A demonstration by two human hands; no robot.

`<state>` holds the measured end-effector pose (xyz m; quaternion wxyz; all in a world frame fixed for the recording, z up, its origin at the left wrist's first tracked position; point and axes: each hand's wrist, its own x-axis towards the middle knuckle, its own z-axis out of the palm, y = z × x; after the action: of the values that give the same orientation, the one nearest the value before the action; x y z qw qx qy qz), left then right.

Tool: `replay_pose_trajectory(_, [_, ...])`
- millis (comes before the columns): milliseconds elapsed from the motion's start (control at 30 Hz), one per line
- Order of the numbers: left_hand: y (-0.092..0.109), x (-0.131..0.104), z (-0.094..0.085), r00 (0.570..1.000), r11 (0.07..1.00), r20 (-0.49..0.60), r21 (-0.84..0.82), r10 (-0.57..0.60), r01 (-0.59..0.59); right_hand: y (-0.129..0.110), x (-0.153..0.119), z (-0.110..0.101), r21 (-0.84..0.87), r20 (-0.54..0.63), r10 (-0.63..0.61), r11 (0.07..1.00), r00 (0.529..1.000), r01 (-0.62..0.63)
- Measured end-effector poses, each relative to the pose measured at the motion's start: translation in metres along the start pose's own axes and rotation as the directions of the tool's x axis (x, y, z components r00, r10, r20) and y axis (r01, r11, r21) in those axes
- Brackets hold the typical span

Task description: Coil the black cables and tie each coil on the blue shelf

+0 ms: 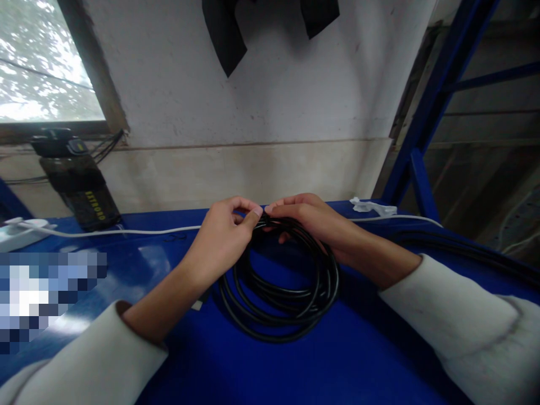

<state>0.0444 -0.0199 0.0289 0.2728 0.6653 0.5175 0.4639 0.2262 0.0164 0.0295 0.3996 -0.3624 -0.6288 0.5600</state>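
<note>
A coil of black cable [278, 337] hangs in several loops over the blue table, its top gathered between my two hands. My left hand [230, 233] is closed at the upper left of the coil, thumb and index finger pinched together at the gathered strands. Close beside it, my right hand [306, 216] has its fingers wrapped round the top right of the coil, thumb near the left fingertips. Whether a thin tie lies between the fingertips is too small to tell.
The blue table [261, 371] meets a wall behind. A dark bottle [84, 188] stands at the back left, near a white power strip [21, 233]. A white cord [139, 231] crosses the back. Crumpled white plastic [373, 208] and more black cable [459, 247] lie right.
</note>
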Motion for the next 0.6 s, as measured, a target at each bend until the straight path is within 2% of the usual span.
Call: replay_pose_trajectory(600, [-0.0019,-0.0009,0.0001,0.998,0.998,0.043,-0.049,0.035,-0.033,-0.0037,-0.0022,0.0022,-0.038,0.004,0.001,0.999,1.000,0.000])
